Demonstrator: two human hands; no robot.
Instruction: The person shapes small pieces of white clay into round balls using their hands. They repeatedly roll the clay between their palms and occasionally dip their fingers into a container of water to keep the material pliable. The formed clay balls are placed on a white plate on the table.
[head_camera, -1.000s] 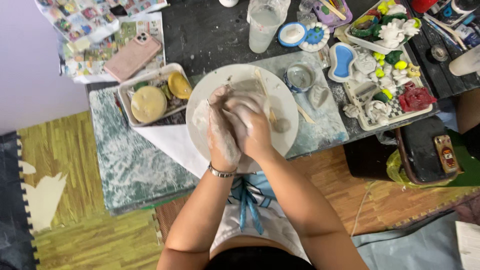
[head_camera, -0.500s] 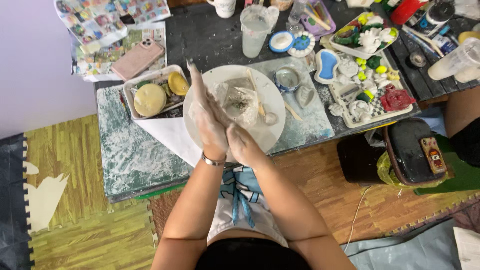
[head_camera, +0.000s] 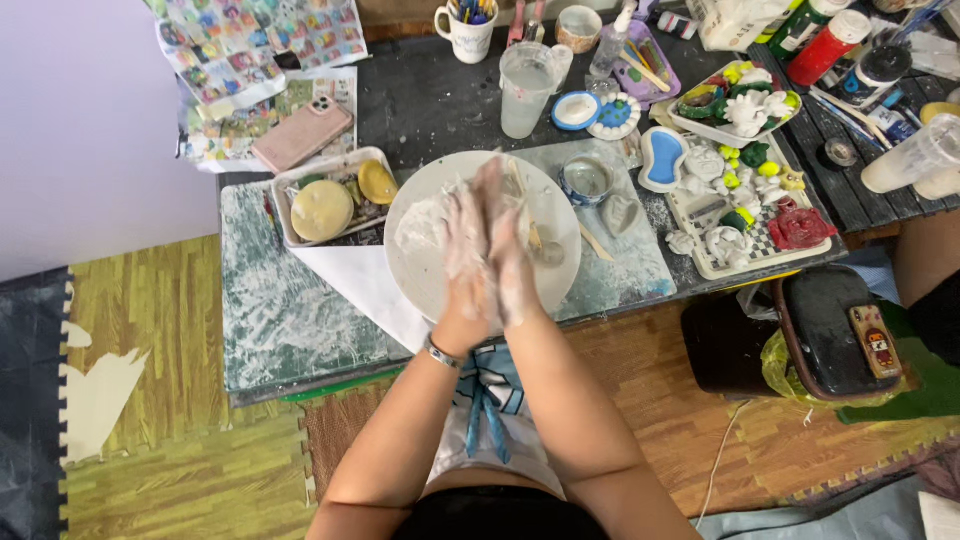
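Note:
My left hand (head_camera: 463, 245) and my right hand (head_camera: 517, 268) are pressed flat together, palm to palm, fingers straight and pointing away from me. Both are smeared with white clay. They hover over a round white plate (head_camera: 562, 205) on the work mat. A smeared patch of pale clay (head_camera: 418, 228) lies on the plate just left of my hands. Whether anything sits between my palms is hidden. A bracelet (head_camera: 440, 352) circles my left wrist.
Left of the plate is a small tray (head_camera: 290, 225) with yellow discs, and behind it a pink phone (head_camera: 300, 135). A clear cup (head_camera: 525, 90), a small bowl (head_camera: 587, 180) and a tray of painted figures (head_camera: 700, 262) stand behind and right. Another person's arm (head_camera: 925, 265) is at far right.
My hands have lifted off the clay on the plate and come together flat, palm against palm. The camera view has shifted slightly.

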